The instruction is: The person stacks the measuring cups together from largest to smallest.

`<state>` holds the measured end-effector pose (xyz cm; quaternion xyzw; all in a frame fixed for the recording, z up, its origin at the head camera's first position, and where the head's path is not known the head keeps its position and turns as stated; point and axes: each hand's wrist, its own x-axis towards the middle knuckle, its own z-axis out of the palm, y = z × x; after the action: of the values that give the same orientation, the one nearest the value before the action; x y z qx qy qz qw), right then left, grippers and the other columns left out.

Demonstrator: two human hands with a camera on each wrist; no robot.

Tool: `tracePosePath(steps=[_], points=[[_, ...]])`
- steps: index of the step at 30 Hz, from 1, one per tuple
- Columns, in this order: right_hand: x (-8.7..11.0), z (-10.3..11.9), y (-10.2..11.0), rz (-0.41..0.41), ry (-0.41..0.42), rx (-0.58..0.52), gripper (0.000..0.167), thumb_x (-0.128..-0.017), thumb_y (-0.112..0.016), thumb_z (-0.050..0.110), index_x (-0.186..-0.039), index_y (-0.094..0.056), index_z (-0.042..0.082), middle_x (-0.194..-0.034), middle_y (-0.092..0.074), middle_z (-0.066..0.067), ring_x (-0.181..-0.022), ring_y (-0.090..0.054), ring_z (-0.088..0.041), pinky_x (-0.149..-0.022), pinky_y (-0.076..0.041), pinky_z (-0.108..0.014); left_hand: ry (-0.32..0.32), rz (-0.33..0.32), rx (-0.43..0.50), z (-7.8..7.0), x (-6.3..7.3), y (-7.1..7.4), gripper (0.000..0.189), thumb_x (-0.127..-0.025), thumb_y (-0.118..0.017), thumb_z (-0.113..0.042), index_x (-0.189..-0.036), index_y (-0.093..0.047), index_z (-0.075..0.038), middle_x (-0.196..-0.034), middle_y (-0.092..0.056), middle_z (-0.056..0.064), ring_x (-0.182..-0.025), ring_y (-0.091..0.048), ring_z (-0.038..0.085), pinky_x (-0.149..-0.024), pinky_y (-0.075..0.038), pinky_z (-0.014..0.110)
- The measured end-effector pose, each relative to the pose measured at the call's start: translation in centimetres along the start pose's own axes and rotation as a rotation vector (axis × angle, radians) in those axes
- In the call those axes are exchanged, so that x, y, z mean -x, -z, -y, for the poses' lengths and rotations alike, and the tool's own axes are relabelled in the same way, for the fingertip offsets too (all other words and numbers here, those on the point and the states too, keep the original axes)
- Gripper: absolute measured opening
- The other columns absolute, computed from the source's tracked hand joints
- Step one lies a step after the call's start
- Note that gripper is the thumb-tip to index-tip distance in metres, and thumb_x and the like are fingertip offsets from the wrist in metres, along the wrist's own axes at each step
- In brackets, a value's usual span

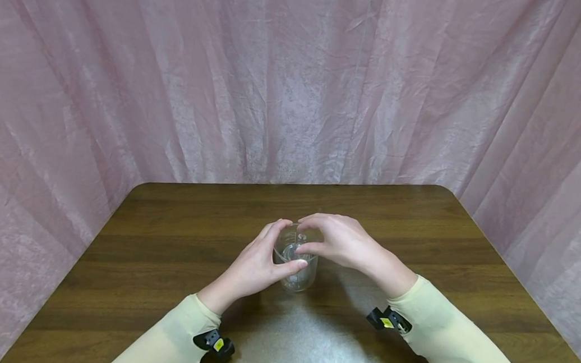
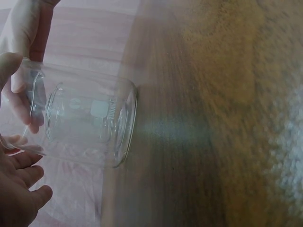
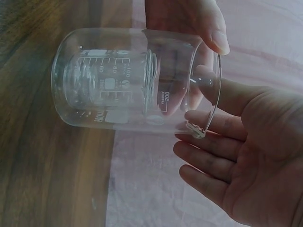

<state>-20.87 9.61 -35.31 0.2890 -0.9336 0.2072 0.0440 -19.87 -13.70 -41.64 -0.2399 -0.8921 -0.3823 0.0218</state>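
Observation:
A large transparent glass beaker with a pouring spout stands upright on the table. Nested inside it is a smaller glass beaker with white graduation marks, its rim well below the large one's. My left hand holds the large beaker at its rim from the left, thumb on the near side and fingers on the far side. From the right, my right hand curves over the mouth. Its thumb and index finger dip just inside the rim, above the small beaker, while its other fingers spread outside near the spout in the right wrist view.
The brown wood-grain table has rounded far corners and a bright glare patch near its front. Pink velvety curtains hang behind it and on both sides. Small black devices are strapped at both wrists, over pale yellow sleeves.

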Motion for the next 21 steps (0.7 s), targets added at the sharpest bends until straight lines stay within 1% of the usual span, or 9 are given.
tracePosePath(steps=[7, 10, 12, 16, 21], points=[[0.6, -0.3, 0.0, -0.045, 0.013, -0.03, 0.048, -0.095, -0.088, 0.041, -0.135, -0.079, 0.016, -0.14, -0.075, 0.001, -0.129, -0.071, -0.021, -0.105, -0.056, -0.048, -0.001, -0.001, 0.001, 0.0, 0.0, 0.0, 0.091, -0.093, -0.084, -0.06, -0.164, -0.044, -0.02, -0.165, -0.047, 0.006, -0.143, -0.057, 0.032, -0.113, -0.049, 0.059], [0.9, -0.5, -0.1, -0.062, 0.017, -0.027, 0.05, -0.096, -0.087, 0.042, -0.137, -0.077, 0.015, -0.138, -0.076, 0.0, -0.13, -0.07, -0.023, -0.105, -0.056, -0.049, -0.006, -0.002, -0.001, 0.0, 0.0, -0.1, 0.09, -0.093, -0.085, -0.059, -0.163, -0.045, -0.021, -0.164, -0.048, 0.005, -0.141, -0.059, 0.03, -0.112, -0.051, 0.058], [1.0, -0.6, -0.2, -0.068, 0.017, -0.023, 0.052, -0.097, -0.087, 0.043, -0.139, -0.076, 0.015, -0.138, -0.076, 0.0, -0.131, -0.07, -0.024, -0.106, -0.055, -0.05, -0.012, -0.006, 0.001, 0.0, 0.0, -0.1, 0.089, -0.093, -0.085, -0.058, -0.163, -0.045, -0.021, -0.163, -0.049, 0.006, -0.137, -0.061, 0.03, -0.109, -0.052, 0.057], [1.3, -0.8, -0.2, -0.076, 0.013, -0.02, 0.052, -0.098, -0.085, 0.043, -0.141, -0.075, 0.015, -0.14, -0.075, -0.002, -0.132, -0.069, -0.026, -0.107, -0.055, -0.051, -0.032, -0.021, -0.004, 0.0, 0.0, -0.1, 0.086, -0.093, -0.085, -0.058, -0.161, -0.046, -0.021, -0.16, -0.052, 0.008, -0.133, -0.064, 0.031, -0.107, -0.054, 0.058], [1.6, -1.0, -0.3, -0.084, 0.015, -0.023, 0.052, -0.099, -0.084, 0.043, -0.142, -0.074, 0.015, -0.14, -0.075, -0.002, -0.131, -0.07, -0.025, -0.107, -0.056, -0.051, -0.04, -0.028, -0.013, -0.1, 0.0, 0.0, 0.086, -0.093, -0.085, -0.059, -0.16, -0.047, -0.021, -0.16, -0.052, 0.01, -0.132, -0.064, 0.032, -0.106, -0.054, 0.059]])
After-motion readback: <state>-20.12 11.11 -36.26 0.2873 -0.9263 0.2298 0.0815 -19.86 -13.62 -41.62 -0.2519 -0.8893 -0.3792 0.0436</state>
